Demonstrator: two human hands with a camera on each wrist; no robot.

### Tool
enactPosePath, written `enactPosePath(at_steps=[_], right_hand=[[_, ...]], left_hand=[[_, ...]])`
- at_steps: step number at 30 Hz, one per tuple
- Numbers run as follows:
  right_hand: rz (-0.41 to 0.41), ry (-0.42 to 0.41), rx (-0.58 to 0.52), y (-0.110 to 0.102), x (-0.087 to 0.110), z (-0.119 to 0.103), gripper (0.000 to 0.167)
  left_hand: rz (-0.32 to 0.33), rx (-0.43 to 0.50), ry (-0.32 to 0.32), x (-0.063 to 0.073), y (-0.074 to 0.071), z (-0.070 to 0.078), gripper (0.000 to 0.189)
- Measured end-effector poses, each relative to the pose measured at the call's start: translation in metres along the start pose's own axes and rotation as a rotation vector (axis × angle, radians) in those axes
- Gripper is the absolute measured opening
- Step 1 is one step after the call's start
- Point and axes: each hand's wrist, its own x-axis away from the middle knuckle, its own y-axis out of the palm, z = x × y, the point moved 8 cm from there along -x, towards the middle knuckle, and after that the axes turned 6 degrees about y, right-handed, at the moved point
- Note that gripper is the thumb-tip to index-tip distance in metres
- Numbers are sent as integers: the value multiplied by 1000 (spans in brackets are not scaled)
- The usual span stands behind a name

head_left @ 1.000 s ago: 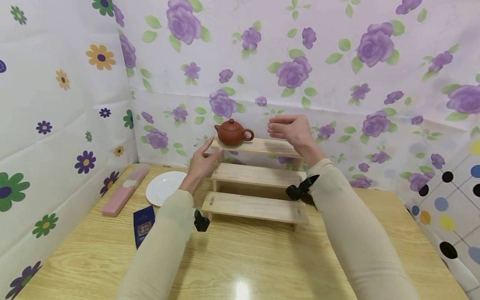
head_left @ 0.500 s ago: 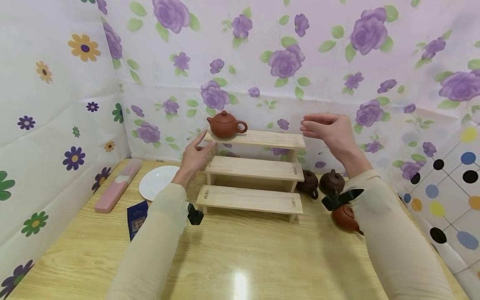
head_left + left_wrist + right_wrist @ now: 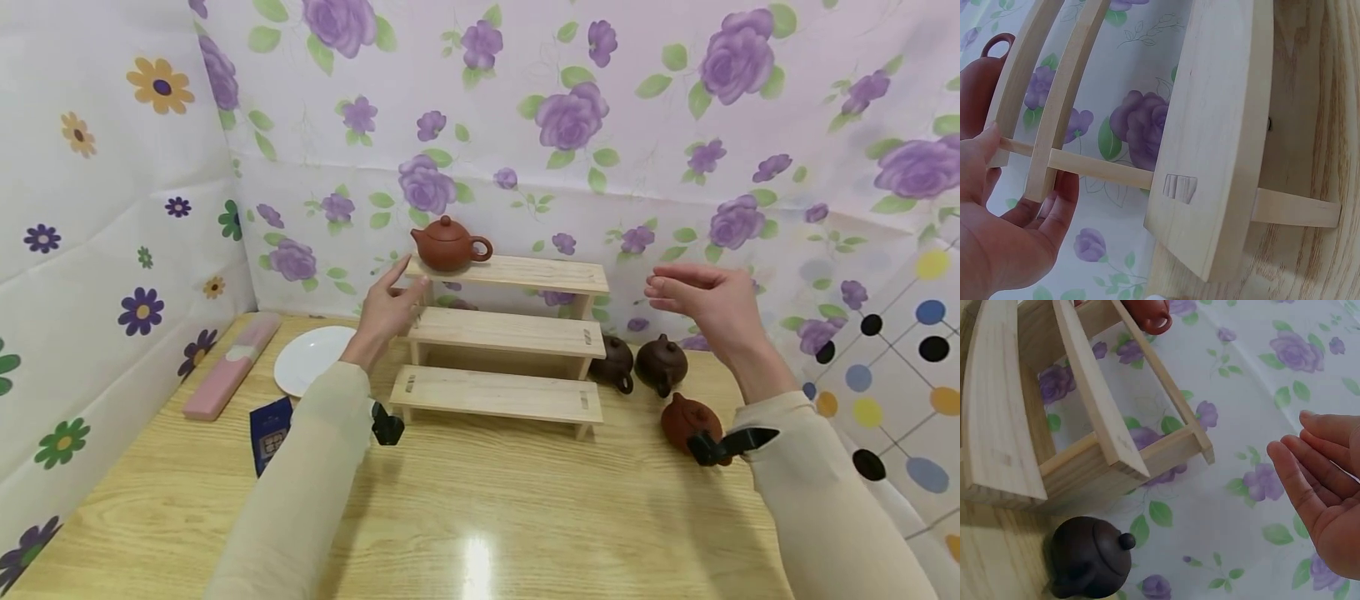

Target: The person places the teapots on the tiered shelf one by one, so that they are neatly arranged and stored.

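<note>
1. At the left end of the top shelf [image 3: 536, 272] sits the red-brown teapot [image 3: 444, 252], upright, spout [image 3: 417, 239] to the left, handle [image 3: 489, 247] to the right.
2. The left hand [image 3: 386, 312] grips the wooden stand [image 3: 506, 331] by its left end, thumb at the top shelf, just beside the teapot.
3. The right hand [image 3: 720, 304] holds nothing, its fingers loosely extended, apart from the stand's right side.
4. The teapot looks like fired clay: probably rigid, fairly light, and brittle at spout and handle. I would cup its belly, or take the handle with a fingertip on the lid knob [image 3: 446, 221] (the lid may well be loose).
5. The stand seems stiff, light and not slippery; both ends offer the surest hold, kept level, since tilting could slide the teapot off.
</note>
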Motion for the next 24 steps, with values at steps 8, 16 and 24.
enactPosePath(at_steps=[8,16,24], right_hand=[[23,6,-51,-13,19,25,20],[74,68,-168,-43,44,59,22],[111,81,-178,-65,71,86,19]], left_hand=[[5,5,-8,1,-1,0,68],[3,-4,-2,1,1,1,68],[8,-33,10,0,1,1,68]])
